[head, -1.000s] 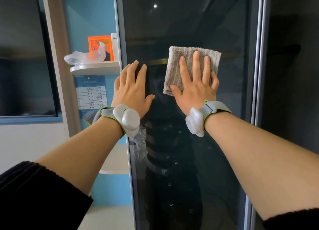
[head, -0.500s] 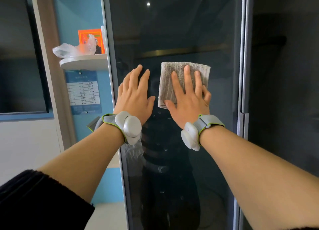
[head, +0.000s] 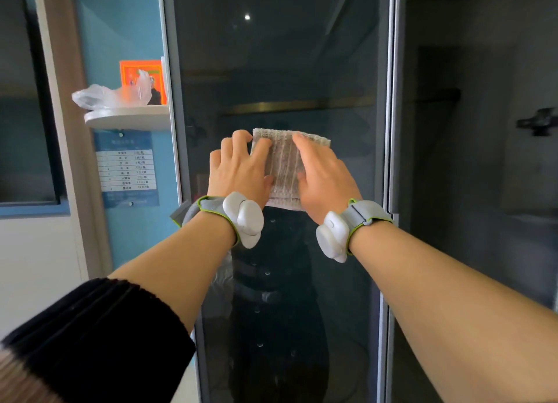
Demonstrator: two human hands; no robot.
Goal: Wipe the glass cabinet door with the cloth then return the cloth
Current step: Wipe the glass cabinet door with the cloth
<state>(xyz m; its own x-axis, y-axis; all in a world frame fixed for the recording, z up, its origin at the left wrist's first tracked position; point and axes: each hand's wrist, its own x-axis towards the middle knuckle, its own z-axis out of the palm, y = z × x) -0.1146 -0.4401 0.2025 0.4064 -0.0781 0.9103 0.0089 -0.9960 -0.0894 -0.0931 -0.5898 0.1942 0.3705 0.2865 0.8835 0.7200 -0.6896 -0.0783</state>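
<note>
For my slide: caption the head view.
Both hands, left and right, press a cloth against the glass door.

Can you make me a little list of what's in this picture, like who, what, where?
who: a person, only the arms and hands showing
cloth: grey ribbed cloth, folded, flat against the glass
door: dark glass cabinet door, shut
right hand: right hand pressing the cloth's right side
left hand: left hand, its fingers on the cloth's left edge
wrists: a white band on each
shelf: white shelf left of the door, with a clear plastic bag and an orange box
</note>
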